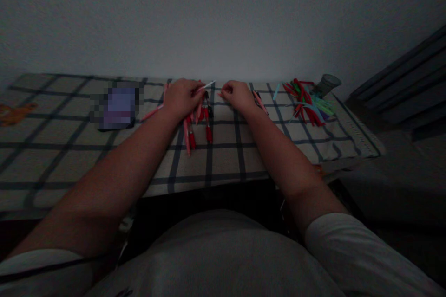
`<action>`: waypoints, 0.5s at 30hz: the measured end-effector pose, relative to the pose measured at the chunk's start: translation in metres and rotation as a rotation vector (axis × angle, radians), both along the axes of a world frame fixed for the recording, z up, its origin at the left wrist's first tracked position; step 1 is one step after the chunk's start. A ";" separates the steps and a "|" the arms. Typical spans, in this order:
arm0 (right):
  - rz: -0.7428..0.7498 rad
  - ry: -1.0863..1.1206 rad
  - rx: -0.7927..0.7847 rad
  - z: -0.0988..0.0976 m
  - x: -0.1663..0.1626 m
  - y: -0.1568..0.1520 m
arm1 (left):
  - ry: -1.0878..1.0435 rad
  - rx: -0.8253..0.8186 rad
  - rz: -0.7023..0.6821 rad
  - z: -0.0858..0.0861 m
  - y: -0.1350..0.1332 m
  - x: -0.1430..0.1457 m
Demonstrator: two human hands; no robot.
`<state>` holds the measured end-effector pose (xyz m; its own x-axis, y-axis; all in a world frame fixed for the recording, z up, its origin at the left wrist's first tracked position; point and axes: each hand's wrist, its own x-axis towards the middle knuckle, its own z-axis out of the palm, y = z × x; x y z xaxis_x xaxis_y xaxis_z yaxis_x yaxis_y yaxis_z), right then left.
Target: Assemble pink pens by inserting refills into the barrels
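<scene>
My left hand (181,98) is closed, thumb and fingers pinching a slim pen-like stick (209,85) whose pale end points up and to the right. Beneath and beside that hand lie several red and pink pens (191,135), partly hidden by it. A short gap to the right, my right hand (237,95) has its fingers pinched together. Whether anything small is between them I cannot make out in the dim light. Close to the right wrist lies a pink and dark pen (259,102), partly covered by the arm.
A checked cloth (223,162) covers the table, which stands against a pale wall. On the left are a blurred phone-like device (120,106) and an orange item (16,113). To the right lie red, green and blue strips (308,104) beside a grey mesh-like cup (327,85).
</scene>
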<state>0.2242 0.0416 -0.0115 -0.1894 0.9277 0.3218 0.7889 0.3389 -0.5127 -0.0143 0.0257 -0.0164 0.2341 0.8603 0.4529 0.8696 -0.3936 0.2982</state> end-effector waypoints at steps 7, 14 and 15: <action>0.014 0.100 0.089 -0.007 0.001 0.007 | 0.039 -0.026 -0.032 0.006 -0.003 0.003; 0.008 0.094 0.161 -0.013 0.001 0.014 | 0.035 0.002 -0.036 0.002 0.001 0.001; 0.010 0.082 0.165 -0.013 0.001 0.015 | 0.037 0.003 -0.035 0.002 0.002 0.001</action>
<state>0.2253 0.0570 -0.0250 -0.1650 0.8595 0.4837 0.7432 0.4308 -0.5119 -0.0137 0.0276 -0.0143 0.2807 0.8499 0.4460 0.8659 -0.4247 0.2643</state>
